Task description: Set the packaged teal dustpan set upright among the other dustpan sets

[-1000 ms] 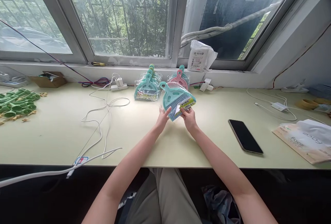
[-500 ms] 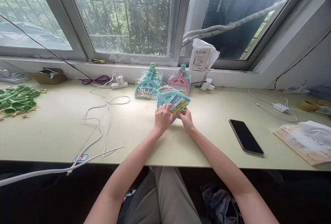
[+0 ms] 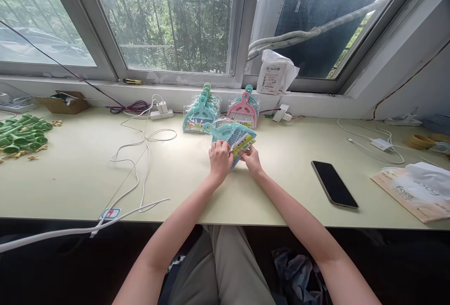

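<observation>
Lowered since: yellow-labelled dustpan set (image 3: pixel 230 137)

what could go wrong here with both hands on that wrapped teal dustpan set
The left hand and right hand grip only the near end of the teal dustpan set, so its clear wrap might tear or slip. Its handle points toward the stack of teal sets close behind and could knock it over.

Both hands (image 3: pixel 235 157) on teal packaged dustpan (image 3: pixel 230 135)
</observation>
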{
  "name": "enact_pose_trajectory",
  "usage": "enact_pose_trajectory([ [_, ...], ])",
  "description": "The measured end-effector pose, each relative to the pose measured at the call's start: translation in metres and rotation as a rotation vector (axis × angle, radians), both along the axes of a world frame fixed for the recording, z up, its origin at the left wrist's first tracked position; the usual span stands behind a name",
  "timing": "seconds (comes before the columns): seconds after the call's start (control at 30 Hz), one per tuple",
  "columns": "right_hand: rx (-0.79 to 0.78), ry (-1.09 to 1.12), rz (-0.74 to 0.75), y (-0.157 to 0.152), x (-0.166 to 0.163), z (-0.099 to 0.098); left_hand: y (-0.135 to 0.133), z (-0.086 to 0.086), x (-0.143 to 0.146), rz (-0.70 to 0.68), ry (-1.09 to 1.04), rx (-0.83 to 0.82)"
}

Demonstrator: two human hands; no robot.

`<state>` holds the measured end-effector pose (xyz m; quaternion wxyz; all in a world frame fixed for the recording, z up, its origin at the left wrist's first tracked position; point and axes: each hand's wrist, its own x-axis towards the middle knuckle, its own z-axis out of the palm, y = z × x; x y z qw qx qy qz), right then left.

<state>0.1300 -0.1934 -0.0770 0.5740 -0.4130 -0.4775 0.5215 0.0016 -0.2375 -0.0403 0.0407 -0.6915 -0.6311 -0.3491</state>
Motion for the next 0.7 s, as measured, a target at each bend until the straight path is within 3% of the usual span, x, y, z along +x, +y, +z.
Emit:
enact_pose_trajectory([
  [0.23,0.014,-0.040,0.001,-0.0023,0.0016,0.0020,0.0001,-0.0006,0.0034,-0.115,0.073,-0.023],
  [0.47,0.007,-0.003,0.057,-0.0027,0.0018,0.0036,-0.0004,0.0010,0.0002,-0.081,-0.046,0.005],
  [0.7,-0.009,0.033,0.078,-0.0028,0.0034,0.0060,0.0002,-0.0004,0.0018,-0.104,0.080,-0.005],
])
